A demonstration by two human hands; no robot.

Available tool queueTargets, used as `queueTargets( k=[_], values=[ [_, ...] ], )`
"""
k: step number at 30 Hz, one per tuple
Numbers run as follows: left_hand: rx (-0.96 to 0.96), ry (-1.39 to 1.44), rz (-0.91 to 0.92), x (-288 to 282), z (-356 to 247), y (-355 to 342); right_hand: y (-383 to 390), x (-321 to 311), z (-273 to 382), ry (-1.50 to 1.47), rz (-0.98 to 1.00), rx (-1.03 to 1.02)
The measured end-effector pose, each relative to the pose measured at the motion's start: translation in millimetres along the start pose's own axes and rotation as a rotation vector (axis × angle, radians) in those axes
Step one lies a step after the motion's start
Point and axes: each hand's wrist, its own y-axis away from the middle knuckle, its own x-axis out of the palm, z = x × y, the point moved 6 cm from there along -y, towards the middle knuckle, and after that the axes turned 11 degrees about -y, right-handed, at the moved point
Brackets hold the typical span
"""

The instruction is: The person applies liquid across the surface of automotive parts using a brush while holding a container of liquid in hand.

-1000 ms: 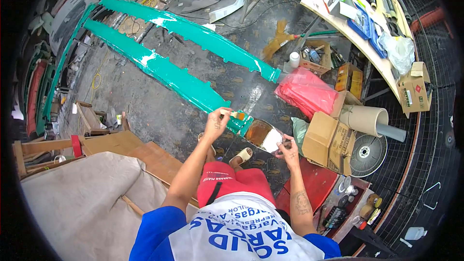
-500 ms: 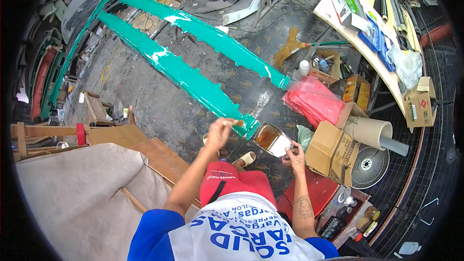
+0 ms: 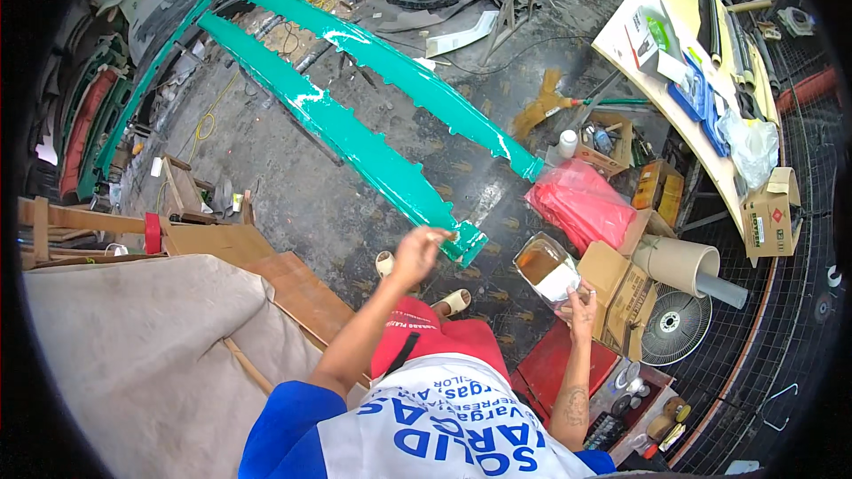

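Left hand (image 3: 417,251) at green panel (image 3: 355,137) end; right hand (image 3: 581,302) grips cup (image 3: 548,270).

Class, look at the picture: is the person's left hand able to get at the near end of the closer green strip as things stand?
Probably yes. The left hand is already at the near end of the green strip, with nothing between them. The right hand holds a container off to the side, out of the way.

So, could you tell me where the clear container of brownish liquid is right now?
In the head view, the clear container sits right of centre, held up by the right hand, between the green strip's near end and the cardboard box.
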Motion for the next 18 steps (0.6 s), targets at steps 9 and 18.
queueTargets(
  k=[9, 18],
  values=[
    [-0.2, 0.164, -0.112, -90, 24, -54, 4, 39, 51, -0.012, 0.062, -0.098],
    [0.308, 0.039, 0.175, -39, -125, -63, 14, 126, 89, 0.065, 0.191, -0.141]
  ],
)
